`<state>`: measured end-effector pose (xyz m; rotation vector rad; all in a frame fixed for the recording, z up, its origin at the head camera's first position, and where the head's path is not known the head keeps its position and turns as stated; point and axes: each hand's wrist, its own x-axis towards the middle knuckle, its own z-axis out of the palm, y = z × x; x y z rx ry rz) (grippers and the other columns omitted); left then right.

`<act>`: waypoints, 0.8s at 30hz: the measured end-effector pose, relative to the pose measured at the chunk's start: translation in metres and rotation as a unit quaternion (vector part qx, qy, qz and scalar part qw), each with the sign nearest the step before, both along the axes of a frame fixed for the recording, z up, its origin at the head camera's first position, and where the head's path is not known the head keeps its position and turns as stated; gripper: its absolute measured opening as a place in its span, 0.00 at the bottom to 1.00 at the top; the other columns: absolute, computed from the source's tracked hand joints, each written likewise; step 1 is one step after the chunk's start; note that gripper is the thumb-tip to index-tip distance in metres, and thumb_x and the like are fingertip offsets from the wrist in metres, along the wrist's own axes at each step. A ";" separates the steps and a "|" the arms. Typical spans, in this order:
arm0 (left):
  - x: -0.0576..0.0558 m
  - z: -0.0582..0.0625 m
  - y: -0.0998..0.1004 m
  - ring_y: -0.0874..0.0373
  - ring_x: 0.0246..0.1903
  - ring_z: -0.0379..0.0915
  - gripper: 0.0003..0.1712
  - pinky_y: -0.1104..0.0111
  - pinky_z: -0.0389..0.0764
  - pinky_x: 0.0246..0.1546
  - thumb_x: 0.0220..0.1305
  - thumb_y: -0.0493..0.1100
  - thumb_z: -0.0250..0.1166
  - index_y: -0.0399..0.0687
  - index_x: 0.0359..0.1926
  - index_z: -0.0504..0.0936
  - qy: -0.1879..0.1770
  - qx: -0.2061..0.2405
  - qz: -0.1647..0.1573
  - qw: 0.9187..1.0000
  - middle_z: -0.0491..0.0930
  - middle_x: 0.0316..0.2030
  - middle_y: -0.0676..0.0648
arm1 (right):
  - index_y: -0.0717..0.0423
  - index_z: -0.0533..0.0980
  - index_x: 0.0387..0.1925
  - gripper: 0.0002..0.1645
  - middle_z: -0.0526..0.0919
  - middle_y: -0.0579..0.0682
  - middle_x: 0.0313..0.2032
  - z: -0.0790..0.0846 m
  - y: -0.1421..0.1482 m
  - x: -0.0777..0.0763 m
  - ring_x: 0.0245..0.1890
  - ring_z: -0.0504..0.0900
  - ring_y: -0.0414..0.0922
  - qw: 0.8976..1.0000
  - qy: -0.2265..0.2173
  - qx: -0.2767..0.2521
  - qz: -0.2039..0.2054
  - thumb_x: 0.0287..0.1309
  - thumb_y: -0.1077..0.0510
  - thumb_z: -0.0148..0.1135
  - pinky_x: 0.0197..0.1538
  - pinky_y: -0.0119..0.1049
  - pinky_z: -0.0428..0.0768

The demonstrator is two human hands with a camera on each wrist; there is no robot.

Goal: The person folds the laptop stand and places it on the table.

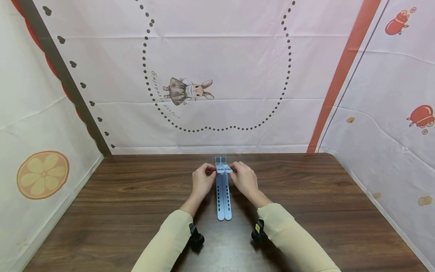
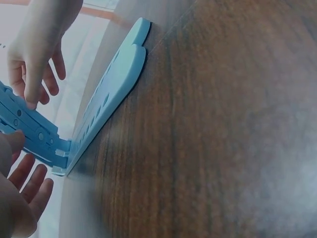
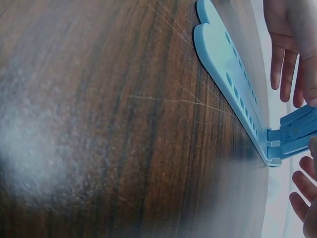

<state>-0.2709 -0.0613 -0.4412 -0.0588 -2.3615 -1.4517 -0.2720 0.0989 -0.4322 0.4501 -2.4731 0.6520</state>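
Note:
A light-blue plastic folding stand (image 1: 224,198) lies on the table with its two long slotted rails side by side, rounded ends toward me. At its far end a hinged upper part (image 2: 34,131) rises at an angle from the rails. My left hand (image 1: 202,181) pinches the left edge of this raised part, its thumb on the near face and the other fingers spread beside it in the left wrist view. From the other side my right hand (image 1: 245,178) pinches the right edge, thumb in front. What the fingertips do behind the part is hidden.
Under the stand is a dark wood-grain table (image 1: 136,211), its back edge just behind the stand. A printed cloth (image 1: 238,75) hangs along the back and both sides. Small black cameras (image 1: 196,238) sit on both wrists.

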 end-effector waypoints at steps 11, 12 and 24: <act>-0.001 0.001 0.001 0.57 0.33 0.81 0.10 0.71 0.81 0.33 0.54 0.33 0.65 0.44 0.39 0.82 0.015 0.019 -0.015 1.000 0.84 0.33 0.48 | 0.51 0.80 0.37 0.12 0.80 0.48 0.30 0.000 0.000 -0.001 0.30 0.81 0.44 1.000 0.014 -0.014 0.010 0.48 0.61 0.67 0.32 0.40 0.78; -0.001 0.001 0.001 0.56 0.33 0.81 0.10 0.71 0.81 0.33 0.54 0.34 0.65 0.43 0.39 0.82 0.016 0.017 -0.015 1.000 0.84 0.33 0.48 | 0.51 0.80 0.37 0.11 0.80 0.48 0.30 0.001 0.000 -0.001 0.30 0.81 0.44 1.000 0.012 -0.013 0.010 0.48 0.61 0.67 0.32 0.40 0.78; 0.001 0.006 0.001 0.56 0.33 0.81 0.09 0.69 0.80 0.30 0.53 0.34 0.65 0.44 0.38 0.83 0.004 0.007 -0.005 1.000 0.84 0.33 0.47 | 0.51 0.79 0.37 0.11 0.81 0.48 0.31 0.002 0.000 -0.002 0.31 0.81 0.44 1.000 0.001 -0.009 0.008 0.49 0.62 0.67 0.33 0.41 0.79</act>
